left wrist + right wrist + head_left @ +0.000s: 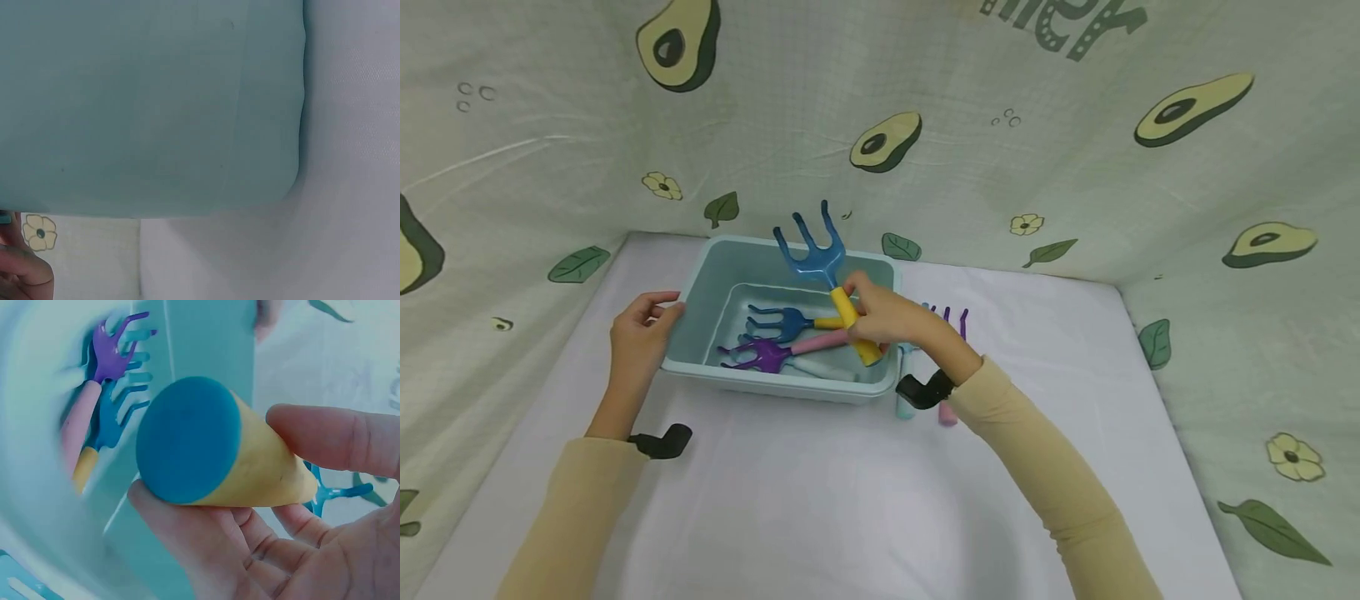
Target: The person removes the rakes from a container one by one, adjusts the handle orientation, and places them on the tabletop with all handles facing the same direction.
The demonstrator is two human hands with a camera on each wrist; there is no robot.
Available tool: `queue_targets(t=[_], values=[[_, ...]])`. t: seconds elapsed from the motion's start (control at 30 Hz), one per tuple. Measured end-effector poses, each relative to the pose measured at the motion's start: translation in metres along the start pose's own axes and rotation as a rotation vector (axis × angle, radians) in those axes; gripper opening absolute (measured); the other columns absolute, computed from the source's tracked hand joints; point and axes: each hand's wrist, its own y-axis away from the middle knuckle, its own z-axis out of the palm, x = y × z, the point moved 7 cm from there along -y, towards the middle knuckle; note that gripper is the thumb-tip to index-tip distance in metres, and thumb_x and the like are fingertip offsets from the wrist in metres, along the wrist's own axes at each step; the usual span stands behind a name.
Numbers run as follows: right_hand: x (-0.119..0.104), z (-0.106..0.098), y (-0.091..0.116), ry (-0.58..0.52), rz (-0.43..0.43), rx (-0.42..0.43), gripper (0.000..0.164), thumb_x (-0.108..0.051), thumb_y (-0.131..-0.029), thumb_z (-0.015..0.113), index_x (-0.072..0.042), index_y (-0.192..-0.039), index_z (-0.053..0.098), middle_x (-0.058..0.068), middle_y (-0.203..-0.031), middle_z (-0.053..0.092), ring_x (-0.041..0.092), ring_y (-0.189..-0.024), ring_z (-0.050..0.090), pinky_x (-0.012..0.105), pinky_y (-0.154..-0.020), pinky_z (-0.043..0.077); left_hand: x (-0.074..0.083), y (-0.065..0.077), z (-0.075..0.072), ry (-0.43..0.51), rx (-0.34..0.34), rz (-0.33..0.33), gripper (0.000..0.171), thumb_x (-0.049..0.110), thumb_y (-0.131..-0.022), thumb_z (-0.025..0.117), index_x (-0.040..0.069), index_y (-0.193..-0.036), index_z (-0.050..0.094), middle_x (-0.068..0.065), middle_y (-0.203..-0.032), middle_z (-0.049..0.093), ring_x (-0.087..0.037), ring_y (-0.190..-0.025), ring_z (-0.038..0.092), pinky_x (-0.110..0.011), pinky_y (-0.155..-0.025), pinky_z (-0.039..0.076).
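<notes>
My right hand grips the yellow handle of a blue garden hand fork, raised over the right part of a light teal basin with its prongs pointing up and away. In the right wrist view, the yellow handle lies between thumb and fingers, its blue end facing the camera. My left hand holds the basin's left rim between thumb and fingers. Inside the basin lie another blue fork with a yellow handle, a purple fork with a pink handle, and a pale teal handle partly under it.
Right of the basin, on the white-covered table, lie a fork with a pale teal handle and a purple fork with a pink handle, both partly hidden by my right arm. An avocado-print cloth rises behind the table and along its sides.
</notes>
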Motion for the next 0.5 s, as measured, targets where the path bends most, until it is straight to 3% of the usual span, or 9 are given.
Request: queue_targets(t=[0.5], values=[[0.07,-0.015,0.065,-0.198,0.116,0.23,0.064,-0.012,-0.08,0.063,-0.01,-0.131,0.025,0.021,-0.113,0.048,0.028,-0.082,0.061,0.032,-0.058,0.055,-0.001,0.002,0.002,-0.01,-0.016,-0.021,0.043,0.039,-0.092,0.052,0.012,-0.124,0.058,0.006,-0.08,0.048,-0.007,-0.069,0.048,-0.011,-0.055,0.043]])
